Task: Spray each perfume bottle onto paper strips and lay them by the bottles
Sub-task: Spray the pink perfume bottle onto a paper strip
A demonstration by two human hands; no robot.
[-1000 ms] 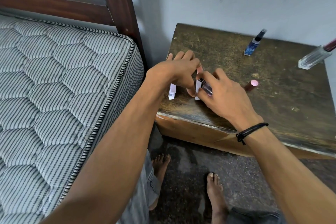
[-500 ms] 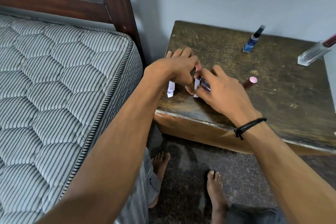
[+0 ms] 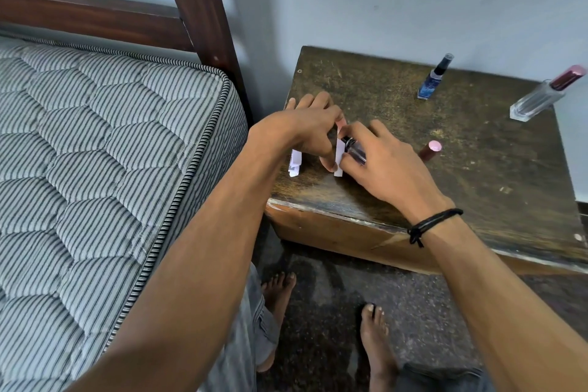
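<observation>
**Wooden table top: 2 hands, 1 strip, 1 bottle**

Wood, dark and scuffed, formed the table (image 3: 477,175) on which both hands met near the front left corner. The left hand (image 3: 313,130) had its fingers curled and pinched a white paper strip (image 3: 339,153), which stood roughly upright. The upper end of the strip was hidden behind the fingers.

The right hand (image 3: 391,169) was curled round a small dark bottle (image 3: 353,149), so that only the neck and part of the glass body showed. The neck end was touching or just beside the strip; which of the 2 could not be told. Folded white paper (image 3: 295,163) stuck out from beneath the heel of the left hand, and whether it lay on the table or was held could not be made out.

3 further items stood on the table:
- a blue bottle (image 3: 432,81) with a black top, near the back edge and well apart from the hands;
- a clear bottle (image 3: 537,99) with a maroon cap, at the far right with the cap close to the frame edge;
- a brown cylinder (image 3: 429,149) with a pink top, just beyond the right hand, its lower part hidden by that hand.

A black cord (image 3: 434,221) circled the right wrist. A striped quilted mattress (image 3: 95,169) and a dark bed post (image 3: 197,9) lay to the left, and 2 bare feet (image 3: 378,337) showed on the floor.
</observation>
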